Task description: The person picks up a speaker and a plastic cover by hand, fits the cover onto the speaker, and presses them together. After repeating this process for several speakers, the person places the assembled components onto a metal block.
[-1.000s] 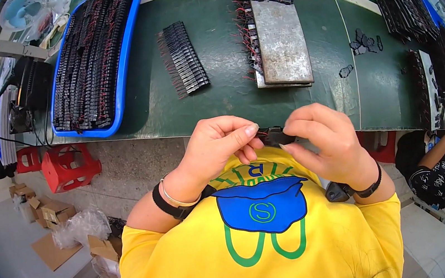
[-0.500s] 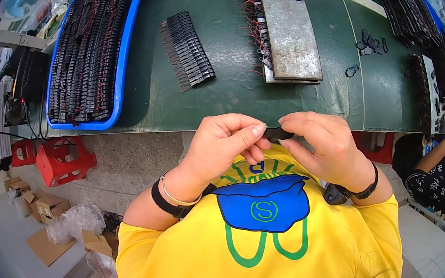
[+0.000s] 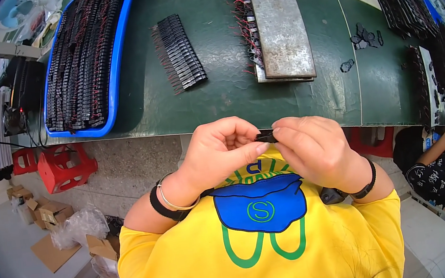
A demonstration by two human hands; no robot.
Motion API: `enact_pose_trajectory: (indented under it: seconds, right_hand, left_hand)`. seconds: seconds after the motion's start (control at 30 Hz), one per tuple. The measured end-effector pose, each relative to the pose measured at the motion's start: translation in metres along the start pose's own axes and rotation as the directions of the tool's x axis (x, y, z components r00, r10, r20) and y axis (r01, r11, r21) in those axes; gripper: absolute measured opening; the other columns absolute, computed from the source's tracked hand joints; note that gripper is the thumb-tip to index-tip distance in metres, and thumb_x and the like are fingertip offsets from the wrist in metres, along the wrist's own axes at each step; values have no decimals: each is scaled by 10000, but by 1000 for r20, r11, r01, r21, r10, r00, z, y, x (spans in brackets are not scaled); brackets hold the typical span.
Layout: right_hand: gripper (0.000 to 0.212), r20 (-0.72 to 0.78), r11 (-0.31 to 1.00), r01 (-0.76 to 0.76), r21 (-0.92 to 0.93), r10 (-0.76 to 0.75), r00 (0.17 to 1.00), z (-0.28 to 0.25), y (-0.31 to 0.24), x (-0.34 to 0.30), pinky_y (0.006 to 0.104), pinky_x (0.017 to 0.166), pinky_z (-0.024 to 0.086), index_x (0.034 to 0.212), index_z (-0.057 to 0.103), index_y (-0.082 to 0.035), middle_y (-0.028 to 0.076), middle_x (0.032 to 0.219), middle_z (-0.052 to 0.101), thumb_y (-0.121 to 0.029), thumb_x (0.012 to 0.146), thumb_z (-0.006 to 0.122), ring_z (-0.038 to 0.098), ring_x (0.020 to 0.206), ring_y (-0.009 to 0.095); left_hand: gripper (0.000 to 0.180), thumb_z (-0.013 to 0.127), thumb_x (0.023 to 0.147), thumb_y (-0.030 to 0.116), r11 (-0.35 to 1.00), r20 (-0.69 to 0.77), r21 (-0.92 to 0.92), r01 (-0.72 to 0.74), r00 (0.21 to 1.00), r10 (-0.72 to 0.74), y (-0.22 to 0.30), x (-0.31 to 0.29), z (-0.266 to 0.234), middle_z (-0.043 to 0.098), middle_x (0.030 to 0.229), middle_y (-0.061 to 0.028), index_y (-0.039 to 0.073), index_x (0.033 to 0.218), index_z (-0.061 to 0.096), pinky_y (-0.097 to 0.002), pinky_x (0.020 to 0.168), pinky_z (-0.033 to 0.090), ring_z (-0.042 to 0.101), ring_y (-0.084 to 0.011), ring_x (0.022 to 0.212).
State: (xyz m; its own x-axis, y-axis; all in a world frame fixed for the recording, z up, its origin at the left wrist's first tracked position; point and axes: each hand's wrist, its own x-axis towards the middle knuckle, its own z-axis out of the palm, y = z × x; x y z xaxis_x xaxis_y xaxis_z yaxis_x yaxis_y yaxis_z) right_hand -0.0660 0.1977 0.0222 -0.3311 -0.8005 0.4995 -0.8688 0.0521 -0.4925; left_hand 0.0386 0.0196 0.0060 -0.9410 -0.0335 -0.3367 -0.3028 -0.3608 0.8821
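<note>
As fingers (image 3: pixel 251 151) pinch it, small part (image 3: pixel 266 137) looks black, partly hidden.

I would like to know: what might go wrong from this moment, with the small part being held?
The small black part is pinched between the left grip and the right grip, in front of the near edge of the green table; if it slips, it might miss the tabletop.

The row of black parts has thin red wires sticking out, so a passing wrist could perhaps snag them.
</note>
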Motion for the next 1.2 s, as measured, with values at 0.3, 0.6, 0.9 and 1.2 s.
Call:
enact_pose_trajectory:
  seconds: [0.3,0.6,0.9,1.2]
  right_hand:
    - [306,29,901,-222,373,228,973,-1,8,-4,303,602,523,956,621,10,129,843,657,16,671,732,651,686,252]
    - [214,46,853,-163,496,161,986,6,17,-7,280,572,512,919,653,-4,111,786,659,-19,721,731,653,671,227]
    - [215,33,839,-126,529,128,991,11,17,-9,288,587,518,895,657,-1,122,798,672,-4,697,741,661,679,239]
    - [185,-43,873,-13,488,39,998,18,19,-8,297,545,495,876,616,-11,115,761,652,-12,718,712,643,633,241]
  left_hand:
    - [124,710,765,-11,770,74,466,-436,886,458,0,-3,-1,652,756,-58,-18,868,641,-201,571,464,598,-78,650]
    - [156,732,710,20,451,255,655,-606,739,624,4,3,-5,648,716,-91,11,841,649,-255,537,466,624,-180,597]
    - [152,729,709,24,487,294,574,-658,721,628,3,5,-9,641,712,-87,13,832,641,-276,535,472,620,-214,597]
    - [140,715,721,32,498,311,538,-680,709,632,2,8,-10,629,730,-88,25,840,641,-295,536,468,611,-221,614]
